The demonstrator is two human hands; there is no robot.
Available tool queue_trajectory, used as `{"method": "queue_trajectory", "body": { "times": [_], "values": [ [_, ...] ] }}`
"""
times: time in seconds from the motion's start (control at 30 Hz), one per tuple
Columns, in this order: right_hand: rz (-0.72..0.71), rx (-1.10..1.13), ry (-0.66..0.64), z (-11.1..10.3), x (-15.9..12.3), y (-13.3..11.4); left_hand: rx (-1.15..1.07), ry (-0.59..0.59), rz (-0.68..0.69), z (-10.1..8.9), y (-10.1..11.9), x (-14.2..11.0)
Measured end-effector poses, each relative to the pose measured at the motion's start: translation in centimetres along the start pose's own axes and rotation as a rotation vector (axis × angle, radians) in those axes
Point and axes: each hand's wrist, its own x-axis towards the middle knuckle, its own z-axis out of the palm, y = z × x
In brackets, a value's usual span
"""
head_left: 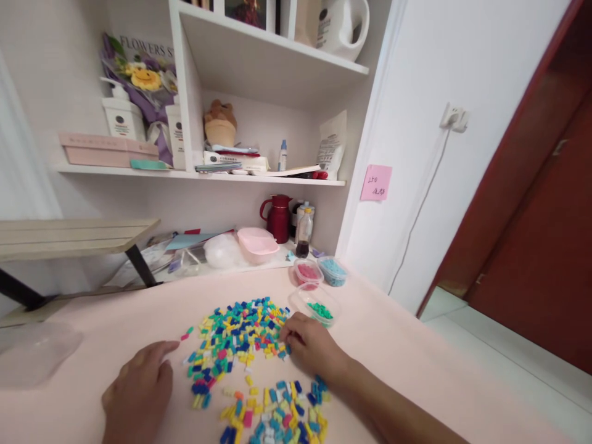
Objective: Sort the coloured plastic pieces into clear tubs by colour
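Note:
A wide heap of small coloured plastic bricks [235, 333] lies on the pink tabletop, in blue, teal, green, yellow, white and pink. Nearer to me is a second loose heap of the same bricks [282, 410]. At the right edge of the far heap is my right hand [309, 342], its fingers curled down onto the bricks; whatever is between the fingertips is hidden. My left hand [141, 385] rests left of the heaps, fingers apart and holding nothing, its index fingertip close to a stray pink brick [185, 337]. Green bricks [320, 310] sit in a clear tub [303, 299] just beyond my right hand.
Behind that tub stand a tub of pink bricks [308, 271] and a tub of blue ones [332, 269]. A clear plastic lid or tray [37, 351] lies at far left, beneath a small raised wooden stand [74, 237]. Along the back are a pink container [258, 243], a red jug [279, 217] and a bottle [303, 234].

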Motion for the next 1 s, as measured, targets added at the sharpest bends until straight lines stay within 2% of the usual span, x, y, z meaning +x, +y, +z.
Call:
{"method": "queue_trajectory", "body": {
  "times": [0.1, 0.23, 0.37, 0.43, 0.5, 0.57, 0.7, 1.0],
  "values": [
    [0.037, -0.025, 0.004, -0.3, 0.0, 0.2, -0.015, -0.009, 0.011, 0.2, -0.2, 0.3],
    [-0.043, -0.055, -0.066, -1.0, -0.4, -0.3, -0.027, -0.018, 0.023, 0.5, -0.4, 0.6],
    [-0.088, 0.078, -0.152, -2.1, -1.0, -0.7, -0.005, -0.048, 0.012, 0.4, -0.2, 0.4],
    [-0.036, 0.148, -0.121, -2.4, -1.1, -0.6, 0.01, -0.054, 0.014, 0.4, 0.0, 0.3],
    [0.024, 0.147, -0.038, -2.2, -1.0, -0.3, 0.02, -0.049, 0.018, 0.5, 0.0, 0.3],
    [0.009, 0.14, 0.003, -1.6, -0.9, -0.1, 0.019, -0.052, 0.026, 0.6, -0.2, 0.3],
    [-0.093, 0.14, -0.034, -0.2, -1.0, -0.2, 0.011, -0.052, 0.036, 0.8, -0.5, 0.4],
    [0.011, -0.042, 0.033, 0.5, -0.4, -0.7, -0.068, 0.006, 0.031, 1.1, -0.6, 0.4]
  ]
}}
